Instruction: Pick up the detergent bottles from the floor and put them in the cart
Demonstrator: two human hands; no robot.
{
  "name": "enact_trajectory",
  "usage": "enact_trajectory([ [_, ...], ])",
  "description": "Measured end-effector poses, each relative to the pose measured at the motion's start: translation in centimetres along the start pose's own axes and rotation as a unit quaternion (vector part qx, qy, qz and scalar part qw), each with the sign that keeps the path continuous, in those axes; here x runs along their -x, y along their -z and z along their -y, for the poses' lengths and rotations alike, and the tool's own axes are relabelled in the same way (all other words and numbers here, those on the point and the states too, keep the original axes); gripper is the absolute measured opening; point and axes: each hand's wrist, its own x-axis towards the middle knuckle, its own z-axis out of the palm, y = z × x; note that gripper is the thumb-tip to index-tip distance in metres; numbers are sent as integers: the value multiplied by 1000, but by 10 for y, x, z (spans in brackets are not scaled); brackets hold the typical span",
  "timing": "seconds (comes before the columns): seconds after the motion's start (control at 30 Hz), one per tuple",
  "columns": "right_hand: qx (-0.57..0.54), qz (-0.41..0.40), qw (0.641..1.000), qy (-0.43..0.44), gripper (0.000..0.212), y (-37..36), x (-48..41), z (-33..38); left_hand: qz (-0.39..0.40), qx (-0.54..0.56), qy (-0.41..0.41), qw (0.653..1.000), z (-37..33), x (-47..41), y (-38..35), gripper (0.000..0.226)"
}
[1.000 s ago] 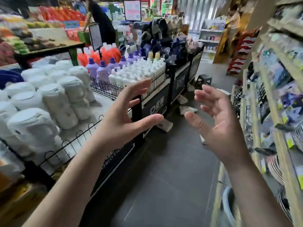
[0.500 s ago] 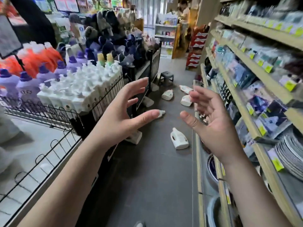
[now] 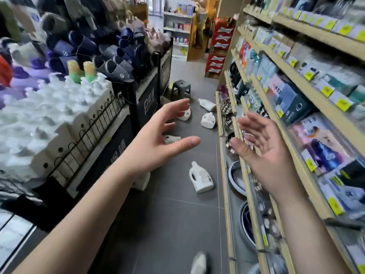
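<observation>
Several white detergent bottles lie on the grey aisle floor. The nearest bottle [image 3: 200, 179] lies on its side in mid aisle; another [image 3: 142, 180] lies at the display's foot under my left forearm. Farther on lie a bottle [image 3: 207, 120], one [image 3: 207, 105] by the shelf base, one [image 3: 185, 116] partly behind my fingers and one [image 3: 172, 139] behind my left hand. My left hand [image 3: 156, 141] and my right hand [image 3: 264, 153] are raised in front of me, fingers spread, holding nothing. The cart [image 3: 83, 135], a black wire-fenced display on the left, holds several white bottles.
Wooden shelves [image 3: 292, 119] full of packaged goods line the right side, with metal bowls [image 3: 237, 178] on the low tiers. A small dark stool [image 3: 180, 88] stands in the aisle beyond the bottles. Slippers [image 3: 110, 56] are piled on the far left display. A shoe [image 3: 199, 264] shows at the bottom.
My view has turned right and moved down the aisle, so the bottles on the floor have come into sight and closer. Both hands stay raised with fingers spread.
</observation>
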Motion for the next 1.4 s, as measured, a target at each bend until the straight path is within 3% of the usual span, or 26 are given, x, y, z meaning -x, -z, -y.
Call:
enact_trajectory([
  [0.43, -30, 35, 999, -17, 64, 64, -233, -231, -13, 8, 104, 994, 165, -227, -116, 76],
  [0.7, -41, 67, 996, -41, 69, 85, -342, -324, -21, 13, 162, 986, 237, -327, -160, 81],
  [1.03, -17, 67, 993, -94, 72, 73, -378, -435, -14, 30, 183, 983, 341, -397, -202, 79],
  [1.27, -4, 88, 982, -167, 72, 32, -354, -590, -1, 66, 280, 958, 499, -373, -261, 88],
  [1.4, 0, 107, 972, -208, 70, 4, -318, -697, -49, 89, 348, 932, 601, -325, -318, 84],
])
